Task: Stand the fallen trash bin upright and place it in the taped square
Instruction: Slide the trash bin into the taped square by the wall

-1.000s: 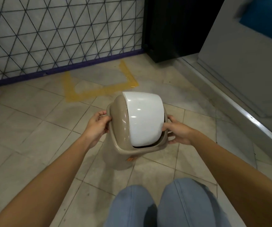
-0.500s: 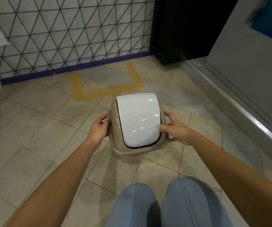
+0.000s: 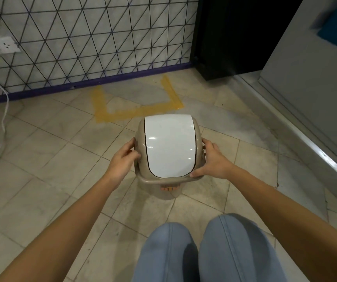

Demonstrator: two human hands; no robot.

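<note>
A beige trash bin (image 3: 168, 186) with a white swing lid (image 3: 169, 145) stands upright on the tiled floor in the middle of the head view. My left hand (image 3: 122, 159) grips its left rim and my right hand (image 3: 212, 162) grips its right rim. The yellow taped square (image 3: 139, 111) lies on the floor just beyond the bin, against the wall. The bin's far edge reaches the near tape line. Most of the bin's body is hidden under the lid.
A tiled wall (image 3: 94, 37) with a purple baseboard runs behind the square. A white socket (image 3: 2, 44) and its cable (image 3: 3, 119) hang at the left. A black cabinet (image 3: 230, 35) stands at the back right; a grey raised ledge (image 3: 314, 147) runs along the right. My knees (image 3: 204, 251) are below.
The bin has gone from tilted to upright and has moved forward toward the taped square. Both hands stayed on its rim.
</note>
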